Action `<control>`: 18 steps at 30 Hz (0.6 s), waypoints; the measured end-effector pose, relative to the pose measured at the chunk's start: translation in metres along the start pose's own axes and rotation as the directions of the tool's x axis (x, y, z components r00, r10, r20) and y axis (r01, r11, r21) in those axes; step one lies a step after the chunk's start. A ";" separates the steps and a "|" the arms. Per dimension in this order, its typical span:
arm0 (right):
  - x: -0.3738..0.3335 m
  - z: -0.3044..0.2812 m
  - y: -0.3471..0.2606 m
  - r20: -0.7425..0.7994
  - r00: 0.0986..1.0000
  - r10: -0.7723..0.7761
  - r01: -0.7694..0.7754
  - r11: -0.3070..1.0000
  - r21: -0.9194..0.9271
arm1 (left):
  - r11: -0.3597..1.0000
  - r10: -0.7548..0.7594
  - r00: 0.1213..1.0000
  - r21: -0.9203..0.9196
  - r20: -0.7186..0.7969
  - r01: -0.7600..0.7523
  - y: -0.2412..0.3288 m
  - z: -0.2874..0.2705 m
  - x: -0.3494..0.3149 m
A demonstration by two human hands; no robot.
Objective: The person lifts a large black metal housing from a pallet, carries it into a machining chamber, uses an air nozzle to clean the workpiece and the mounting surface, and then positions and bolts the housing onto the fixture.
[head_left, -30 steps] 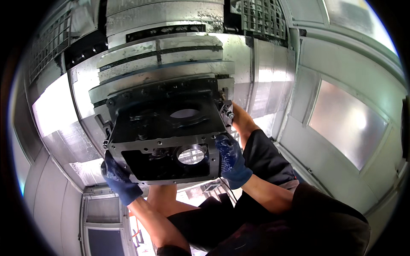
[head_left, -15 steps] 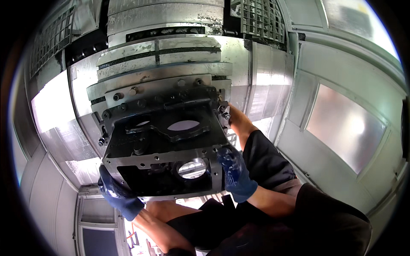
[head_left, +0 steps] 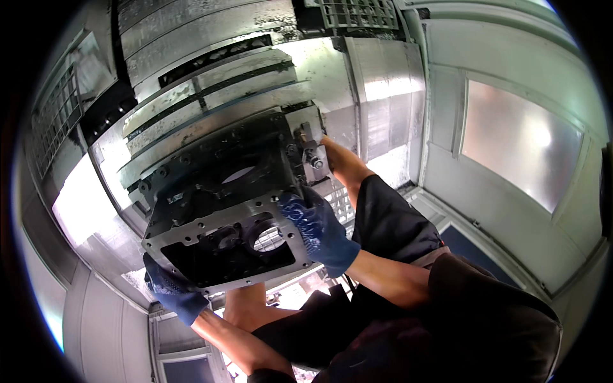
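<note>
A large box-shaped metal housing (head_left: 191, 231), dark with a bare machined flange around its open near face, is between my two gloved hands. My left hand (head_left: 174, 291), in a blue glove, is closed around the flange's lower left corner. On the right side of the housing, my right hand (head_left: 324, 233) grips the flange edge, its thumb side over the front. Round openings pass through the housing's walls. Its far side lies close against a stepped metal fixture (head_left: 211, 118); whether they touch is hidden. A clamp bolt (head_left: 315, 162) sits just beyond the housing's right side.
I am inside a machine enclosure with pale metal walls. A window panel (head_left: 520, 143) is on the right wall. Slatted metal covers (head_left: 211, 25) rise behind the fixture, with grids (head_left: 361, 14) at the sides. My bare knee (head_left: 348, 163) is close to the clamp bolt.
The view has swung, so the housing now appears tilted and farther left. Bolts on the plate behind it have become mostly hidden. Both hands keep their grip.
</note>
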State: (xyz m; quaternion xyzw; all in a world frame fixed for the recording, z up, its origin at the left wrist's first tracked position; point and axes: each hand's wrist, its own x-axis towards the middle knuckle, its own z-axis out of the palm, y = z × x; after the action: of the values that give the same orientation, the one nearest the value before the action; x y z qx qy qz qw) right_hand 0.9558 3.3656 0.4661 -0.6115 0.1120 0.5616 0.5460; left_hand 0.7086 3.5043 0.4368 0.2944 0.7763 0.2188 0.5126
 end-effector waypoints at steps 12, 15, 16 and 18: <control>0.006 0.010 -0.002 0.030 0.999 0.016 -0.013 0.996 -0.088 | 0.998 -0.008 0.999 -0.066 0.031 0.010 0.002 -0.002 0.007; 0.005 0.011 0.002 0.010 0.996 -0.086 0.086 0.976 -0.202 | 0.981 0.152 0.984 0.109 0.096 -0.162 -0.013 -0.012 0.019; 0.004 0.011 0.000 -0.017 0.996 -0.089 0.084 0.977 -0.194 | 0.937 0.219 0.965 0.246 0.143 -0.249 -0.015 -0.013 0.021; 0.004 0.017 0.005 -0.027 0.999 -0.035 0.031 0.988 -0.152 | 0.912 0.255 0.955 0.290 0.149 -0.289 -0.015 -0.024 0.021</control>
State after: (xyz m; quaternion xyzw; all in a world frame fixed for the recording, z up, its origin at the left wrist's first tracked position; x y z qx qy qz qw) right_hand 0.9439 3.3798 0.4638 -0.6611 0.0670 0.5504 0.5055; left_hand 0.6768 3.5071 0.4225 0.4875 0.7234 0.1476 0.4661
